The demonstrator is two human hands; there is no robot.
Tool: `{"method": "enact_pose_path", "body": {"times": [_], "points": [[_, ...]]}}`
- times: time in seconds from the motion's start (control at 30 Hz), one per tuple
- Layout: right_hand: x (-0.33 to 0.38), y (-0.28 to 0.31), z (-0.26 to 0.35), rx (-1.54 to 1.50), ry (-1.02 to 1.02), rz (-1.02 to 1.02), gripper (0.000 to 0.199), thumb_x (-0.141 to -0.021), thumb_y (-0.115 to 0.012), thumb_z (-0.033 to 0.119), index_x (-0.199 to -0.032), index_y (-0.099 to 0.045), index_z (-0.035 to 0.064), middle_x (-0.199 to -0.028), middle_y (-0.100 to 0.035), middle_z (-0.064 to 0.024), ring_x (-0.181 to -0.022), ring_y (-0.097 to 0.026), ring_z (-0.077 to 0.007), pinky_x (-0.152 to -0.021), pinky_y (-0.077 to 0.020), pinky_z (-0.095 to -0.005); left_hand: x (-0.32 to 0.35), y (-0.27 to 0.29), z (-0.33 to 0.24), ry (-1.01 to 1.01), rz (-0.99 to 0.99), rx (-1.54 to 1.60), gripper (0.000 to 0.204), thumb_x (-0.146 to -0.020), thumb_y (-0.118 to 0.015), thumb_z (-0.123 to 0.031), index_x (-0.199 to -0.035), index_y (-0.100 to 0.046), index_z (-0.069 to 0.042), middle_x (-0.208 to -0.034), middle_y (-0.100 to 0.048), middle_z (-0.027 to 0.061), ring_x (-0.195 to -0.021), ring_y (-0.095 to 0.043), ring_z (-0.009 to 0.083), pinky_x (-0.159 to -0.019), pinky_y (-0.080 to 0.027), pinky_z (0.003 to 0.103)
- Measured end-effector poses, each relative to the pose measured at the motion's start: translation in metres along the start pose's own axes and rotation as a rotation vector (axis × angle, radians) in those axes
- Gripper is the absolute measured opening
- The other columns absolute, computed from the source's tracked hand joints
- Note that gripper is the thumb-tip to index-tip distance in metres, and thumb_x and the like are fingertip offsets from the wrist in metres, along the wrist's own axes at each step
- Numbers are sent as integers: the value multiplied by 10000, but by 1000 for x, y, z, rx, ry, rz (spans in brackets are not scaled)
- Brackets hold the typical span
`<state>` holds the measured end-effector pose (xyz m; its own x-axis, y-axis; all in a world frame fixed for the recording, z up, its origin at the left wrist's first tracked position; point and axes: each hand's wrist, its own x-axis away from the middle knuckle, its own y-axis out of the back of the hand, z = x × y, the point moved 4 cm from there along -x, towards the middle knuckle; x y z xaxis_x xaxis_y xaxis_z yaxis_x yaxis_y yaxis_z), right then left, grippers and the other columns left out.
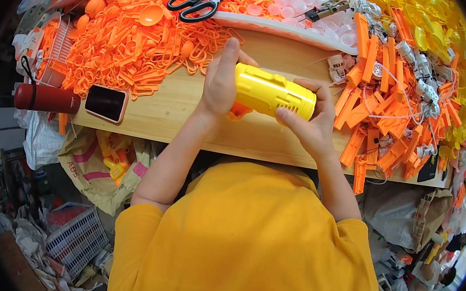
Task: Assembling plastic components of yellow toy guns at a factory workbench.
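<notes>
A yellow plastic cylinder, like a torch housing with a raised catch on top and slots near its right end, is held level above the table between my hands. My left hand presses against its left end, thumb pointing up and most fingers hidden behind. Around the right end, my right hand is closed, with the thumb on the near side. An orange part shows under the cylinder's left end; whether it is joined to it I cannot tell.
Loose orange parts heap at the left, with black-handled scissors on top. A phone and red flask lie left. Clear cups fill a white tray. Wired orange pieces and yellow parts pile right.
</notes>
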<state>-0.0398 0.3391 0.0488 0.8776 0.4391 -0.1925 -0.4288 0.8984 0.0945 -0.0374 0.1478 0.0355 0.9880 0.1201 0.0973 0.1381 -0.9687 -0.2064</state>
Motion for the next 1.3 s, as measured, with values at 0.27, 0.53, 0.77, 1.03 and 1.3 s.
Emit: {"method": "enact_pose_path", "body": {"times": [0.27, 0.53, 0.77, 1.03, 1.3], "points": [[-1, -1, -35, -904, -701, -131, 454, -922, -576, 375, -1229, -513, 47, -1060, -650, -137, -830, -674, -266, -676, -577, -432, 18, 3, -43, -788, 25, -384, 383, -985, -494, -338, -955, -666, 3, -963, -616, 133, -986, -572, 210, -896, -429, 324], [32, -40, -46, -1335, -963, 422, 697, -864, -561, 493, -1347, -415, 12, -1085, -607, -221, -720, -665, -356, -602, -579, -449, 20, 8, -46, -706, -170, -192, 415, -1009, -409, -234, -744, -600, 22, -824, -571, 112, -788, -551, 201, -741, -437, 313], [34, -63, -36, -1518, -1017, 587, 761, -787, -609, 487, -1320, -418, -22, -944, -595, -214, -680, -661, -327, -510, -560, -413, 19, 20, -43, -695, -83, -119, 398, -1003, -474, -261, -723, -566, 6, -720, -530, 45, -709, -491, 108, -664, -382, 252], [12, -30, -32, -796, -596, 109, 636, -772, -650, 433, -1231, -480, 28, -1006, -613, -138, -815, -661, -268, -581, -579, -417, 29, 11, 0, -290, -128, 7, 233, -968, -580, -246, -1014, -579, -17, -883, -597, 0, -795, -537, 62, -705, -436, 204], [12, -33, -18, -693, -461, -16, 642, -751, -689, 300, -1261, -420, 19, -1044, -596, -125, -849, -660, -227, -650, -606, -394, 34, -9, 15, -29, 49, 173, 140, -882, -691, -133, -879, -630, -7, -758, -629, 0, -654, -531, 33, -597, -435, 191]]}}
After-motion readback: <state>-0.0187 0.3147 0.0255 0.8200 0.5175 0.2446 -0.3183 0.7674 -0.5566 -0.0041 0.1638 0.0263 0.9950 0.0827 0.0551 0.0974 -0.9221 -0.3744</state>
